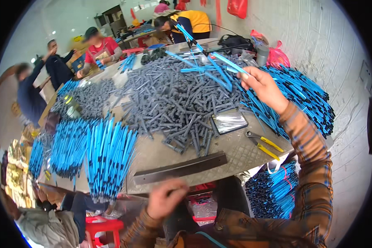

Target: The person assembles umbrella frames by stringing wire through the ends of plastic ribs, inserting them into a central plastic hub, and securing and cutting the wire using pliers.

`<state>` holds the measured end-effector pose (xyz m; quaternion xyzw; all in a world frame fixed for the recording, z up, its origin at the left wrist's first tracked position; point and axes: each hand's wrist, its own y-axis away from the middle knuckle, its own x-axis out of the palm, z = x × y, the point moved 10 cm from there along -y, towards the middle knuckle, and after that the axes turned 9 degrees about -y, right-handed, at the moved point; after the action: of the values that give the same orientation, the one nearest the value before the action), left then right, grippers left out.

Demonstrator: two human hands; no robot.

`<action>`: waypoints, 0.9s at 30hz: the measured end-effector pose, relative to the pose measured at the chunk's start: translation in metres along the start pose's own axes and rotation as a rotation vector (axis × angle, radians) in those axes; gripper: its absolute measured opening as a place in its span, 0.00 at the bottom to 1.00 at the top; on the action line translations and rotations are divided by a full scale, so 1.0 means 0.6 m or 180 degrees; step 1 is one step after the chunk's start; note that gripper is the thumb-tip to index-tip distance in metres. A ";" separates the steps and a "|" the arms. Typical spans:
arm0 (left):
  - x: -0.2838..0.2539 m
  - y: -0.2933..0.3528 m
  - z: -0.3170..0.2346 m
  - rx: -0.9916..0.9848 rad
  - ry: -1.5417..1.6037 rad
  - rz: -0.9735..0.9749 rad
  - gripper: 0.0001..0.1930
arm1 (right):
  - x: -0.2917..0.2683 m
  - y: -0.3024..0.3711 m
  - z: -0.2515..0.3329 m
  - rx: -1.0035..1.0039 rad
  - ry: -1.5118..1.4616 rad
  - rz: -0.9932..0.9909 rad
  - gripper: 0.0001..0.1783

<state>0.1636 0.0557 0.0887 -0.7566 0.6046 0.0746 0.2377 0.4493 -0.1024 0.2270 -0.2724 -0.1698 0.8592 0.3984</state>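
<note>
My right hand [262, 87] is raised over the far right of the table, thumb and fingers pinched on one end of a thin blue rod [224, 60]. The rod has black joints and stretches away to the upper left, over other blue rods lying on the heap. My left hand [166, 197] hovers at the table's front edge, smeared by motion. Its fingers look curled, and whether anything is in them cannot be made out. Just beyond it lies a long dark metal bar [181, 168]. A large heap of grey plastic tube-like parts [173, 93] fills the table's middle.
Bundles of blue rods [108, 155] lie at the left, with a bigger pile [301, 97] at the right. A tray of thin metal pins [230, 121] and yellow-handled pliers [263, 144] are nearer me. A green-capped bottle [72, 106] stands left. Several people work around.
</note>
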 end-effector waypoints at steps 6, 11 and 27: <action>-0.115 -0.095 -0.120 0.0849 0.0972 -0.1656 0.23 | 0.111 0.113 0.097 0.0287 -0.0354 0.0909 0.10; -0.081 -0.084 -0.117 0.0553 0.1658 -0.1387 0.15 | 0.197 0.198 0.100 0.0713 -0.0417 0.1414 0.09; -0.100 0.012 -0.119 0.0287 0.2568 -0.2542 0.07 | 0.329 0.321 0.061 0.1420 -0.2009 0.1335 0.15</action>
<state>0.1287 0.0750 0.1732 -0.8841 0.3171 -0.3418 0.0298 0.2075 -0.0721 0.0924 0.0675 -0.0345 0.9783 0.1930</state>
